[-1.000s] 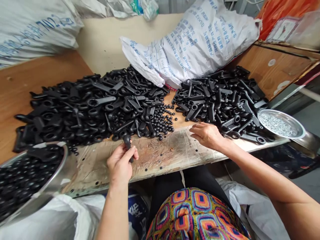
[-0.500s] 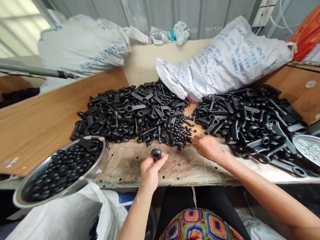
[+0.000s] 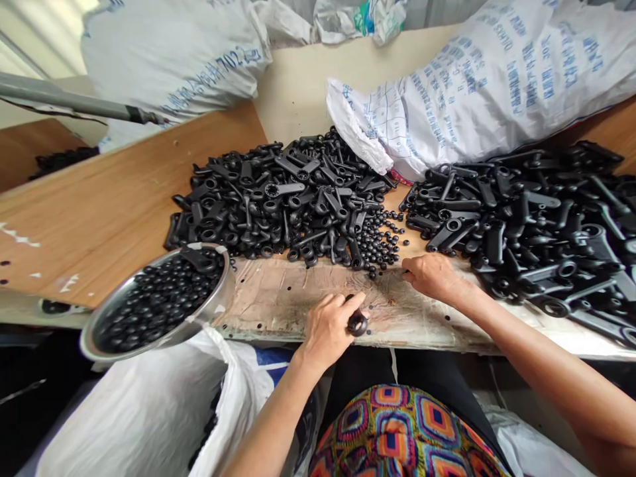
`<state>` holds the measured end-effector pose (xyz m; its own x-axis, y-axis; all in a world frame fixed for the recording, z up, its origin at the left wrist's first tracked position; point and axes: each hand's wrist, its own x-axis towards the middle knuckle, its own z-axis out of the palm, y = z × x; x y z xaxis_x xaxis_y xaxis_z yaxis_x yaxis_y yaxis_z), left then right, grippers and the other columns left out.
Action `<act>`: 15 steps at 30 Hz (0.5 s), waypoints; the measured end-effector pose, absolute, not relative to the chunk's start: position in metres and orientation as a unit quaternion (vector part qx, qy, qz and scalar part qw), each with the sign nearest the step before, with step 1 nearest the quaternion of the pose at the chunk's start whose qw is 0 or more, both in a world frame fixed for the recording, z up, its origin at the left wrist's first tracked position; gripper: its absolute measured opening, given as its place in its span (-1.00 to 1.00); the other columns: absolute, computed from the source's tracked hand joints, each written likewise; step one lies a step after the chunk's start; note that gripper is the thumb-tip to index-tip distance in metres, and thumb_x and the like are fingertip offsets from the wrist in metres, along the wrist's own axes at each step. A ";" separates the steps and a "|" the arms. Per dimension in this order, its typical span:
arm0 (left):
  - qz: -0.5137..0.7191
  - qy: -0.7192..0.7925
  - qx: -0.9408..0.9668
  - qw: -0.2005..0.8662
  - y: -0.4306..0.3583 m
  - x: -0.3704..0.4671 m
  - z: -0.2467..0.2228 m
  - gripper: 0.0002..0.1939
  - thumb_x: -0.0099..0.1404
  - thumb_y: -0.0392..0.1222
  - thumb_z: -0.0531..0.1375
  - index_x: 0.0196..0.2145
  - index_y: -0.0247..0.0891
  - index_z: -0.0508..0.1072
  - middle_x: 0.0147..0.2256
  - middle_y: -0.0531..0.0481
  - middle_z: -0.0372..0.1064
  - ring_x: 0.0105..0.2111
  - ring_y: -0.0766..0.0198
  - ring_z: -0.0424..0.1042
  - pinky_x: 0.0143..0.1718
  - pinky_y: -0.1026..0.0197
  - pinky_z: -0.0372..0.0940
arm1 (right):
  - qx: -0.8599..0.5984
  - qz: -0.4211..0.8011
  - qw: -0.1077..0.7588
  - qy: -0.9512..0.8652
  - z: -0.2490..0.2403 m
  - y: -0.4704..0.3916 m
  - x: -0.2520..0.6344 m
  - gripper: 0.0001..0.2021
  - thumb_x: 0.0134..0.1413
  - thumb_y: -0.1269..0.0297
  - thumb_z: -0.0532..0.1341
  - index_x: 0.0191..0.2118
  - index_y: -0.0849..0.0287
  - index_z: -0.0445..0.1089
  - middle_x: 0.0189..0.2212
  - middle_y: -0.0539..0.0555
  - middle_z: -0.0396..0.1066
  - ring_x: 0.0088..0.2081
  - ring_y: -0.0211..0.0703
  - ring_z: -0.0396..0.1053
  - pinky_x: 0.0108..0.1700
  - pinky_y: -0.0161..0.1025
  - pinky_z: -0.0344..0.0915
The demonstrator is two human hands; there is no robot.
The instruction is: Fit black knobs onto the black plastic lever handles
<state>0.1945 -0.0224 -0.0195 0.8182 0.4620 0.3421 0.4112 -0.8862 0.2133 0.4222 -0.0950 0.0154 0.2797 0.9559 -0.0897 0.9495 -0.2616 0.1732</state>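
Observation:
My left hand (image 3: 330, 326) is closed round a black part (image 3: 358, 324) near the table's front edge; its rounded end with a hole shows below the fingers. To the right, my right hand (image 3: 431, 276) is pinched just above the tabletop, beside the small black balls (image 3: 380, 242); a bit of something dark shows at its fingertips, too small to name. Behind the hands lies a heap of black lever-like parts (image 3: 278, 199). A second heap of similar parts (image 3: 536, 218) lies on the right.
A metal bowl (image 3: 226, 291) of black balls sits at the left front edge, above an open white sack (image 3: 144, 411). A printed white sack (image 3: 472, 99) lies behind the right heap. A wooden board (image 3: 124, 192) slants along the left.
My left hand has moved right and turned, tilting the black part so its holed end points toward me. My right hand stays near the balls, slightly away from them. The camera view has shifted.

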 end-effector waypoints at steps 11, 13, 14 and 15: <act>0.228 0.256 0.938 0.045 -0.030 0.209 -0.004 -0.65 0.26 -0.17 0.06 0.00 -0.11 0.35 -0.23 -0.15 0.36 -0.19 0.09 0.30 -0.22 0.10 0.17 | 0.703 -0.265 -0.292 0.592 0.006 -0.140 0.419 -0.82 0.07 0.25 0.11 -0.34 0.21 0.42 -0.51 0.02 0.38 -0.44 -0.22 0.30 -0.38 -0.32 0.17; 0.259 0.254 0.931 0.039 -0.033 0.213 0.002 -0.73 0.23 -0.19 0.09 -0.11 -0.12 0.42 -0.10 -0.19 0.30 -0.04 -0.03 0.22 -0.11 -0.02 0.12 | 0.613 -0.399 -0.437 0.523 0.002 -0.154 0.409 -0.82 0.03 0.22 0.17 -0.29 0.21 0.40 -0.50 -0.02 0.36 -0.47 -0.28 0.26 -0.38 -0.33 0.18; 0.265 0.244 0.930 0.069 -0.035 0.215 0.004 -0.77 0.23 -0.21 0.08 -0.17 -0.15 0.44 -0.10 -0.18 0.31 -0.02 -0.02 0.22 -0.08 -0.03 0.11 | 0.572 -0.448 -0.491 0.481 0.000 -0.161 0.403 -0.81 0.00 0.21 0.21 -0.28 0.21 0.40 -0.51 -0.03 0.35 -0.48 -0.29 0.24 -0.39 -0.33 0.19; 0.260 0.234 0.929 0.123 -0.037 0.216 0.005 -0.80 0.23 -0.22 0.06 -0.23 -0.19 0.44 -0.16 -0.16 0.35 -0.07 0.03 0.27 -0.09 0.00 0.13 | 0.536 -0.484 -0.532 0.442 -0.003 -0.167 0.398 -0.80 -0.03 0.21 0.24 -0.28 0.20 0.41 -0.52 -0.03 0.34 -0.49 -0.30 0.24 -0.39 -0.32 0.19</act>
